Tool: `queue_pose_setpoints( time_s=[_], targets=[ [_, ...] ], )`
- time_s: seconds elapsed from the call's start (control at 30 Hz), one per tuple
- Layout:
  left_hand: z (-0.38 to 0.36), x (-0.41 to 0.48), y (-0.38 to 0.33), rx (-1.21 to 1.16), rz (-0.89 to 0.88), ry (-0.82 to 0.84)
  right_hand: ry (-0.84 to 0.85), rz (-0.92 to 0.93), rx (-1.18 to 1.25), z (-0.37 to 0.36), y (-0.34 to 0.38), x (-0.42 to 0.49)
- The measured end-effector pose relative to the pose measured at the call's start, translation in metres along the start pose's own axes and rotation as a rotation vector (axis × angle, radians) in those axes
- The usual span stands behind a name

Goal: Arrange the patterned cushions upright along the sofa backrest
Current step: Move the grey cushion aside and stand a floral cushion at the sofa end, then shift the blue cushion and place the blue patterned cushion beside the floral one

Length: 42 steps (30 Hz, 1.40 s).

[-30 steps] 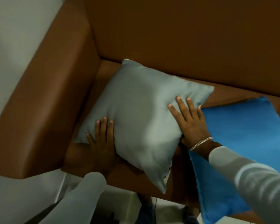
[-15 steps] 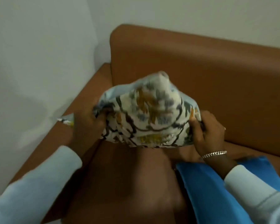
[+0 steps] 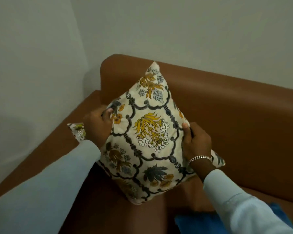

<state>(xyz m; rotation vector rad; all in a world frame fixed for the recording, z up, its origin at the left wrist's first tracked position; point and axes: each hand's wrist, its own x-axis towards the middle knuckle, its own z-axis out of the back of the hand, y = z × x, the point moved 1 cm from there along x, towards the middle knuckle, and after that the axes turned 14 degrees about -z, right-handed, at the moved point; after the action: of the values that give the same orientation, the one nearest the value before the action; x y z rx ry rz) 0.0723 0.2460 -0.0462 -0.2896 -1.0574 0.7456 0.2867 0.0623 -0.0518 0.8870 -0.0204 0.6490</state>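
Observation:
A cream cushion printed with yellow, grey and brown flowers stands on one corner on the brown sofa seat, its patterned face toward me. It sits in the sofa's left corner, in front of the backrest. My left hand grips its left edge. At its right edge, my right hand, with a silver bracelet at the wrist, holds the fabric. The cushion's left corner pokes out behind my left wrist, over the armrest.
A plain blue cushion lies flat on the seat at the lower right, partly under my right sleeve. Pale walls meet behind the sofa's left corner. The brown seat stretches toward me.
The cushion lay flat with its plain grey side up; both hands have lifted and turned it, so it now stands on a corner with the patterned face toward me. The view has tilted up.

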Motion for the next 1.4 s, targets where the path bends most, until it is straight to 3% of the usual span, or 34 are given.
queue_pose_setpoints(
  time_s=[0.23,0.4,0.6,0.7,0.83,0.93,1.1,1.3,1.37,1.4],
  targets=[
    [-0.001,-0.001,-0.017,0.084,-0.045,0.034,0.101,-0.129,-0.109,0.017,0.000,0.007],
    [-0.002,-0.077,-0.067,0.067,-0.191,0.129,0.263,-0.048,-0.148,0.059,-0.043,-0.054],
    [-0.029,-0.229,-0.150,0.020,-0.333,0.540,0.386,-0.094,-0.366,0.151,-0.167,-0.161],
    [-0.043,-0.301,-0.185,-0.014,-0.502,0.866,0.364,-0.068,-0.468,0.198,-0.221,-0.205],
    [-0.059,-0.357,-0.211,0.194,-0.567,1.116,0.408,-0.059,-0.536,0.262,-0.279,-0.254],
    [-0.063,-0.363,-0.219,0.271,-0.575,1.128,0.440,-0.044,-0.613,0.286,-0.308,-0.293],
    [-0.060,-0.352,-0.228,0.165,-0.717,1.177,0.364,0.047,-0.763,0.285,-0.325,-0.324],
    [-0.063,-0.307,-0.252,-0.172,-0.506,1.092,0.427,-0.094,-0.646,0.288,-0.313,-0.280],
    [-0.066,-0.289,-0.264,-0.214,-0.423,1.050,0.436,-0.108,-0.506,0.303,-0.313,-0.265],
    [-0.051,-0.249,-0.273,-0.196,-0.388,0.943,0.387,-0.055,-0.395,0.312,-0.284,-0.234]
  ],
)
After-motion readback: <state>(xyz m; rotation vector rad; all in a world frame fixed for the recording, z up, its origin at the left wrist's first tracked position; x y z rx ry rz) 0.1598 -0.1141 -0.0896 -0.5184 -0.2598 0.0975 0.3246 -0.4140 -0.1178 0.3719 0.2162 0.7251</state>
